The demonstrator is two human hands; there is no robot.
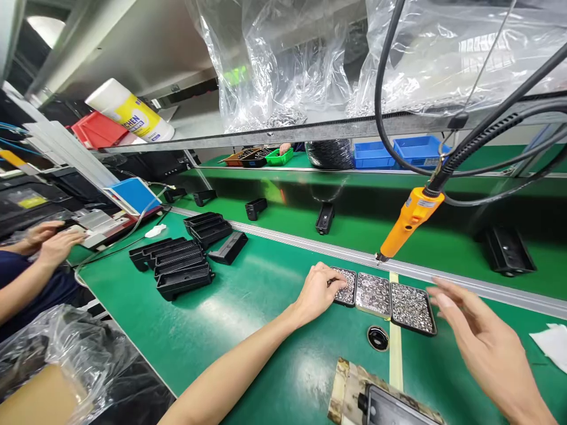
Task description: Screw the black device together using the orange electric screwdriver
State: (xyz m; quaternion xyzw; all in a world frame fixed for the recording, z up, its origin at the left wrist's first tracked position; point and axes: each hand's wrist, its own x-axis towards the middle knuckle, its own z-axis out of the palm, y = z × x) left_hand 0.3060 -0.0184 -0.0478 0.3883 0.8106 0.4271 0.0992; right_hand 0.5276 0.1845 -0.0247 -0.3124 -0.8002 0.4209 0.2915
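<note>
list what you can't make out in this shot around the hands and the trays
Head view:
- left hand fingertips: buried in the leftmost screw tray, pinch unclear.
- black part: cut by bottom edge.
- tray contents: too small to identify.
- yellow bottle label: partly hidden by shelf.

Probably factory line, hanging screwdriver [410,221], screw trays [374,293]

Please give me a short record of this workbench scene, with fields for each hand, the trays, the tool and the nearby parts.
left hand: fingers in the leftmost screw tray
right hand: open, hovering beside the rightmost screw tray
middle tray: full of small metal parts
tool: orange electric screwdriver hanging above the trays
parts: stack of black plastic housings at left
co-worker: hands at far left
</note>
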